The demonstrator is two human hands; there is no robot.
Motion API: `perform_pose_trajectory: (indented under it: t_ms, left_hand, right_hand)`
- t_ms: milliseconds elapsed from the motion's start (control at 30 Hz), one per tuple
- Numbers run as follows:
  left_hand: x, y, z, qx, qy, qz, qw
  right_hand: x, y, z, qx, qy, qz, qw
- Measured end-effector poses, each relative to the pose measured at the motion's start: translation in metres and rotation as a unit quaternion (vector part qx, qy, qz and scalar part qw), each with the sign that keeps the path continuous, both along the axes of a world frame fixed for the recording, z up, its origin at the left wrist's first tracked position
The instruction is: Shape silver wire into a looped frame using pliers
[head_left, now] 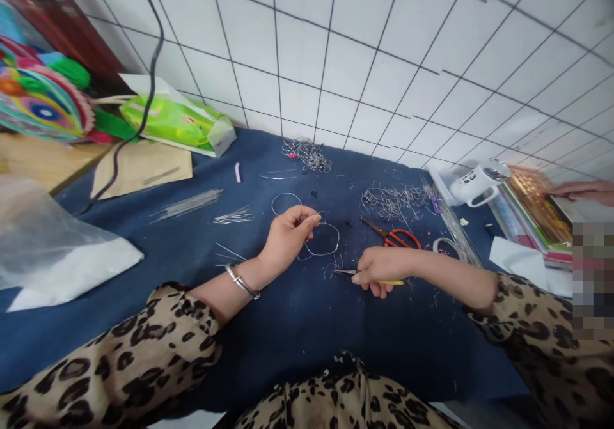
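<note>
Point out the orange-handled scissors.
In the head view, the orange-handled scissors lie right of centre, between the right hand and a tangled wire pile.

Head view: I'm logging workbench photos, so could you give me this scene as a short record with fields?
Left hand: pinching a thin wire loop
Right hand: holding yellow-handled pliers
Scissors: orange-handled, beyond the right hand
Mug: white, near the tiled wall
Tangled wire: by the wall and beyond the scissors
Surface: dark blue cloth
Another person's hand: far right edge
</note>
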State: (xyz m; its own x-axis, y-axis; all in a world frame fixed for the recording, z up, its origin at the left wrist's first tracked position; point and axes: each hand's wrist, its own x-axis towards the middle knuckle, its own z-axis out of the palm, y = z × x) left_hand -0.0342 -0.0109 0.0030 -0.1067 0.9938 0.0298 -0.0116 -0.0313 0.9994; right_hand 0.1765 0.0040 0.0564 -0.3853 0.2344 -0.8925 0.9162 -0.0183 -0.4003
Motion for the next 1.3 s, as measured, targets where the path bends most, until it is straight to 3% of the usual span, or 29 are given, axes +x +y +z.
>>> perform_pose_trajectory:
  t_ms: [467, 800, 933, 1000, 1067, 1167, 1300]
  left_hand:
    - [-0.001, 0.001, -0.004, 0.007, 0.008, -0.004, 1.0]
    - [-0.002, 0.0, -0.003, 0.001, 0.022, -0.014, 1.0]
    - [-0.001, 0.001, -0.003, -0.001, 0.019, -0.014, 1.0]
    - [-0.001, 0.001, -0.003, -0.003, 0.021, -0.015, 1.0]
    - [-0.001, 0.001, -0.003, -0.004, 0.029, -0.019, 0.999]
    - [0.0, 0.0, -0.001, -0.004, 0.043, -0.032, 0.999]
    - [0.002, -0.003, 0.002, -0.007, 0.059, -0.048, 0.997]
  right_hand:
    - [-0.007, 0.002, 0.0, -0.026, 0.003, -0.027, 0.999]
    - [0.001, -0.011, 0.003, 0.07, 0.001, 0.028, 0.997]
    - [0.01, -0.014, 0.012, 0.13, 0.002, 0.069, 0.989]
    - [0.016, -0.012, 0.021, 0.22, -0.023, 0.116, 0.968]
    - [0.021, -0.01, 0.031, 0.34, -0.055, 0.157, 0.926]
    - [0.024, -0.009, 0.041, 0.452, -0.093, 0.156, 0.873]
    - [0.014, -0.015, 0.04, 0.572, -0.088, 0.135, 0.805]
